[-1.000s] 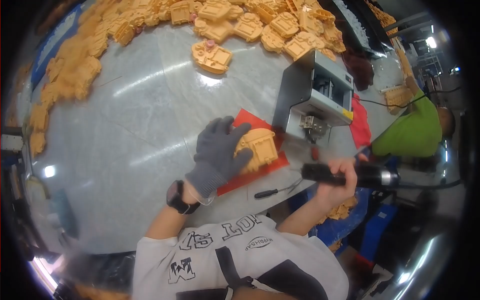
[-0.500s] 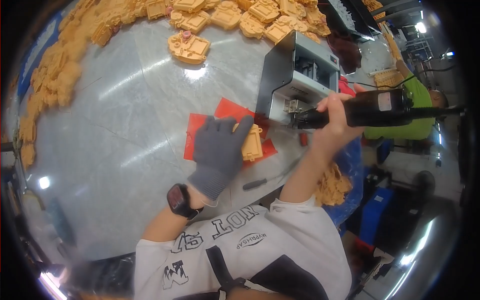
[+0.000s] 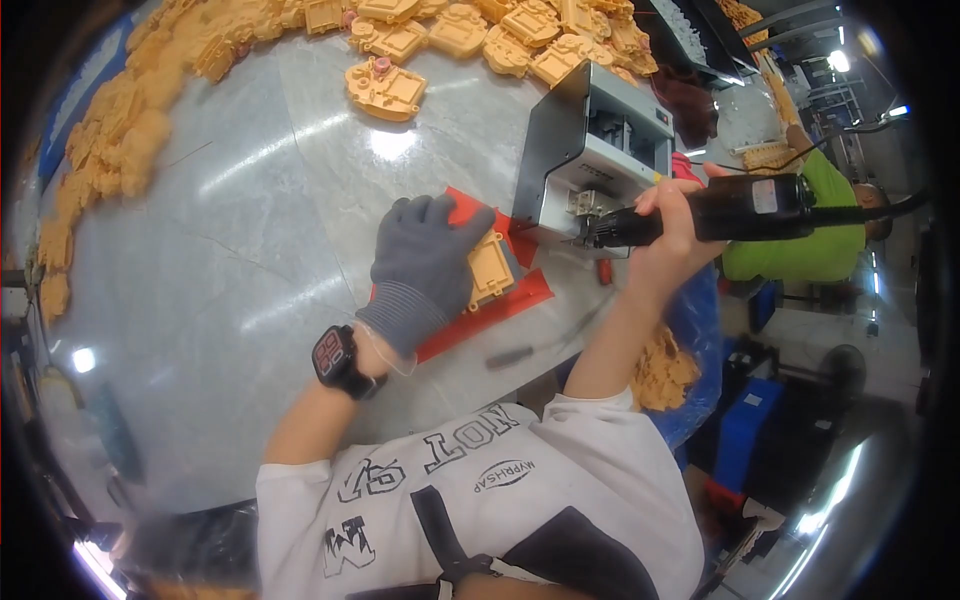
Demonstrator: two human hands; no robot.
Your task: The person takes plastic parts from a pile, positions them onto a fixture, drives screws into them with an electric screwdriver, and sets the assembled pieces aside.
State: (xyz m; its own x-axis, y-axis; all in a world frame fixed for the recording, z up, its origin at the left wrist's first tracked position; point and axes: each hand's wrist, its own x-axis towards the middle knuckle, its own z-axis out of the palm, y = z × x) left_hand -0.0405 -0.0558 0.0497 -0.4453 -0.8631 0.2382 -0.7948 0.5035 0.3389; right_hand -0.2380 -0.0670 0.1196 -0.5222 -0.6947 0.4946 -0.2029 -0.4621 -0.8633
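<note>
My left hand (image 3: 425, 258), in a grey glove, rests on a yellow-orange plastic part (image 3: 490, 272), its thumb along the part's upper edge. Beneath them lies a red sheet (image 3: 527, 292). My bare right hand (image 3: 672, 232) is wrapped round a black electric screwdriver (image 3: 740, 210), held level. The driver's tip is at the metal outlet of a grey and black box-shaped machine (image 3: 600, 160); whether a screw sits on it cannot be made out.
Many yellow-orange parts (image 3: 455, 30) are heaped along the far and left table edges; one part (image 3: 386, 90) lies apart. A small screwdriver (image 3: 510, 357) lies near the front edge. A co-worker in a green shirt (image 3: 800, 235) is at the right.
The electric screwdriver has moved up from near the table's front edge to the machine's outlet. My left hand and the part have shifted and turned on the red sheet.
</note>
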